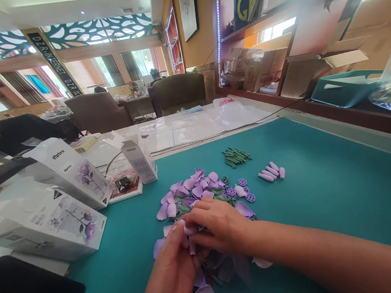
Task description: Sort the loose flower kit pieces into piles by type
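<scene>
My left hand [176, 267] is closed, thumb up, around small light-purple plastic pieces [184, 228]. Its fingers are mostly hidden. My right hand [222, 225] reaches across from the right with bent fingers, pinching at the same pieces. Their exact shape is hard to make out. Both hands are over a loose pile of purple plastic petals [192, 185] that spreads behind and below them. Green leaf pieces [185, 203] lie among the petals. Several purple spoked discs [242, 182] are at the pile's right side.
Beyond the pile on the green mat [333, 176] lie a bundle of green stems [237, 156] and several pale-purple bulb-shaped pieces [272, 171]. White boxes [69, 174] with flower pictures stand at the left. A black object [30, 286] occupies the near left corner. Chairs [181, 93] are farther back.
</scene>
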The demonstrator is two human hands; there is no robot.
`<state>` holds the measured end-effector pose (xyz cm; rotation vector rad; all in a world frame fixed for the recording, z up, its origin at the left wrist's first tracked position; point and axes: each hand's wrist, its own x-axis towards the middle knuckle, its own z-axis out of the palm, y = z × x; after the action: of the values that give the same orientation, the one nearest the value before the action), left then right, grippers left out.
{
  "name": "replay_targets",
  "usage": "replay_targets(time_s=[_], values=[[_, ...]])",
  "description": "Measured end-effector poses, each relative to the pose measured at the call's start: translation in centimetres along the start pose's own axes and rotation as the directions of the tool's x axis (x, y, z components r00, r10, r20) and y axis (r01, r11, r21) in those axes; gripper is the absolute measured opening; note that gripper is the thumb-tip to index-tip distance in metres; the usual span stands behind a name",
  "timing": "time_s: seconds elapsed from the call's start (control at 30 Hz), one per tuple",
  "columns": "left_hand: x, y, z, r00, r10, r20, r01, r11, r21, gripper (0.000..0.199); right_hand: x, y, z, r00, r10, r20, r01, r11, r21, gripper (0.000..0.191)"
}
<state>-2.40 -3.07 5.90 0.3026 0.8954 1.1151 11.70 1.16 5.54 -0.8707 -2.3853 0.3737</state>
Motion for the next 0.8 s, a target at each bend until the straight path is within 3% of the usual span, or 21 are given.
replay_targets(time_s=[0.13, 0.2, 0.23, 0.3, 0.37, 0.4, 0.43, 0.5, 0.6, 0.67, 0.73, 0.8], values=[[-0.3, 0.0, 0.3, 0.994, 0.055, -0.09, -0.054, 0.998, 0.014, 0.006, -0.1, -0.6, -0.6, 0.986, 0.165, -0.022, -0.153, 0.949, 0.275, 0.018], [-0.6, 0.2, 0.4, 0.98, 0.107, -0.17, -0.095, 0.993, 0.077, 0.012, -0.2, -1.1, -1.0, 0.94, 0.34, 0.001, -0.296, 0.818, 0.493, 0.024], [-0.7, 0.3, 0.4, 0.971, 0.146, -0.191, -0.125, 0.985, 0.122, 0.019, -0.3, -1.5, -1.1, 0.904, 0.424, 0.059, -0.367, 0.695, 0.618, 0.027], [-0.7, 0.4, 0.1, 0.952, 0.234, -0.198, -0.191, 0.958, 0.214, 0.031, -0.3, -2.3, -0.6, 0.815, 0.52, 0.256, -0.463, 0.319, 0.827, 0.032], [-0.3, 0.3, -0.3, 0.933, 0.312, -0.18, -0.242, 0.914, 0.326, 0.039, -0.1, -3.1, 0.4, 0.749, 0.484, 0.452, -0.468, -0.096, 0.879, 0.035], [0.0, 0.2, -0.5, 0.918, 0.358, -0.168, -0.27, 0.878, 0.396, 0.04, 0.1, -3.5, 1.0, 0.728, 0.453, 0.514, -0.45, -0.249, 0.857, 0.038], [0.2, 0.0, -0.6, 0.898, 0.414, -0.148, -0.304, 0.828, 0.471, 0.04, 0.3, -3.8, 1.6, 0.711, 0.44, 0.549, -0.423, -0.355, 0.834, 0.039], [0.7, -0.2, -0.7, 0.86, 0.505, -0.078, -0.366, 0.714, 0.597, 0.037, 0.6, -4.0, 2.4, 0.682, 0.468, 0.563, -0.37, -0.444, 0.816, 0.038], [0.9, -0.4, -0.7, 0.83, 0.558, -0.017, -0.423, 0.648, 0.634, 0.033, 0.7, -3.7, 2.1, 0.686, 0.542, 0.485, -0.341, -0.349, 0.873, 0.029], [1.1, -0.1, -0.8, 0.81, 0.585, -0.044, -0.449, 0.666, 0.596, 0.032, 0.5, -3.1, 1.3, 0.711, 0.557, 0.43, -0.416, -0.16, 0.895, 0.025], [1.3, 0.2, -1.0, 0.803, 0.59, -0.084, -0.459, 0.702, 0.545, 0.032, 0.1, -2.6, 0.4, 0.783, 0.522, 0.337, -0.489, 0.183, 0.853, 0.025], [1.5, 0.7, -1.3, 0.817, 0.566, -0.11, -0.451, 0.746, 0.49, 0.03, -0.5, -2.4, -0.1, 0.922, 0.304, 0.238, -0.382, 0.625, 0.68, 0.019]])
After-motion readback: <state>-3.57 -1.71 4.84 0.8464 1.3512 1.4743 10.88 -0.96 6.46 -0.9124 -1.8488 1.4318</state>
